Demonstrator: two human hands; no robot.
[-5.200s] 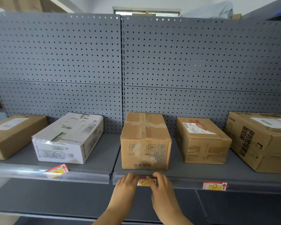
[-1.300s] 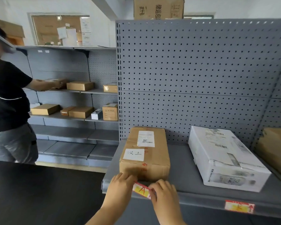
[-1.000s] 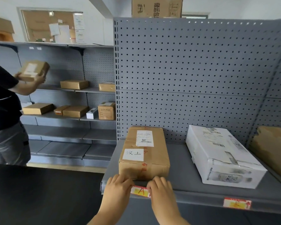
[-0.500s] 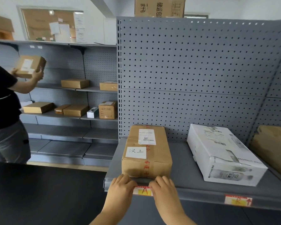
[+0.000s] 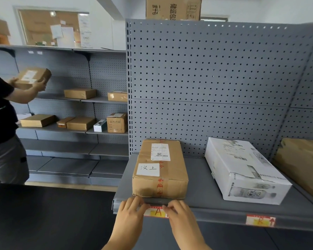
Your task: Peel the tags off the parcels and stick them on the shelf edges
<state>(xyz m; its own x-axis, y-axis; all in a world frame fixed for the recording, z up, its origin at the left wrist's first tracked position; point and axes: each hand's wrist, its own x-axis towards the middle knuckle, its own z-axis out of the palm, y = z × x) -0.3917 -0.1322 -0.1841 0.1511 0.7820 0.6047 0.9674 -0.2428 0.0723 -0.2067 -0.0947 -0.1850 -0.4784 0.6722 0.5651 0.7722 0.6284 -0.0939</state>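
Note:
A red and yellow tag (image 5: 156, 212) lies flat on the front edge of the grey shelf (image 5: 215, 212), just below a brown parcel (image 5: 160, 170) with white labels. My left hand (image 5: 132, 213) presses the tag's left end with its fingertips. My right hand (image 5: 179, 215) presses the right end the same way. Both hands cover the tag's ends, so only its middle shows. A second red and yellow tag (image 5: 260, 220) sits on the same edge, below a white parcel (image 5: 242, 170).
A brown parcel (image 5: 304, 165) stands at the far right of the shelf. At the left, a person in a black shirt (image 5: 0, 112) holds a box (image 5: 32, 78) by another rack with several parcels. A dark surface (image 5: 43, 213) lies at lower left.
The view moved left from the earlier brown box to this parcel. The tag went from tilted and partly lifted to lying flat on the shelf edge under my fingertips.

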